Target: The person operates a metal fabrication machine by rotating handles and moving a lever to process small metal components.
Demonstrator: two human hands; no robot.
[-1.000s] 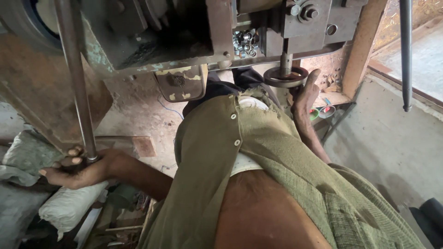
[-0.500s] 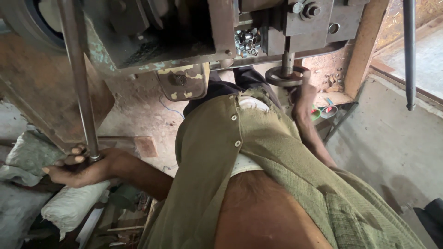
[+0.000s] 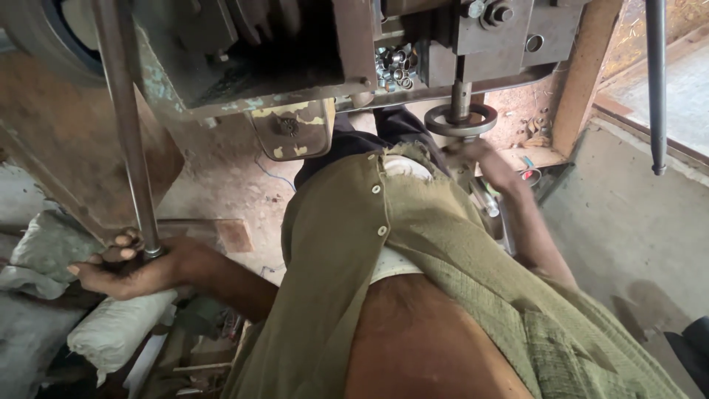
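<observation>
We've got a dusty dirt floor (image 3: 221, 185) under the press here, with a brick (image 3: 235, 235) lying flat on it near the middle. Off to the left there's stuffed sacks (image 3: 111, 332) piled on the ground. On the right a wooden ledge (image 3: 543, 157) holds some small bits, too blurry to tell what they are

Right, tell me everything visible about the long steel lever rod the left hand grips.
The long grey steel lever rod is round, smooth and dull, with worn patches. It runs steeply from the top edge, in front of the machine's grey metal body, down to the left hand, whose fingers wrap its lower end. Its upper end is out of view.
</observation>
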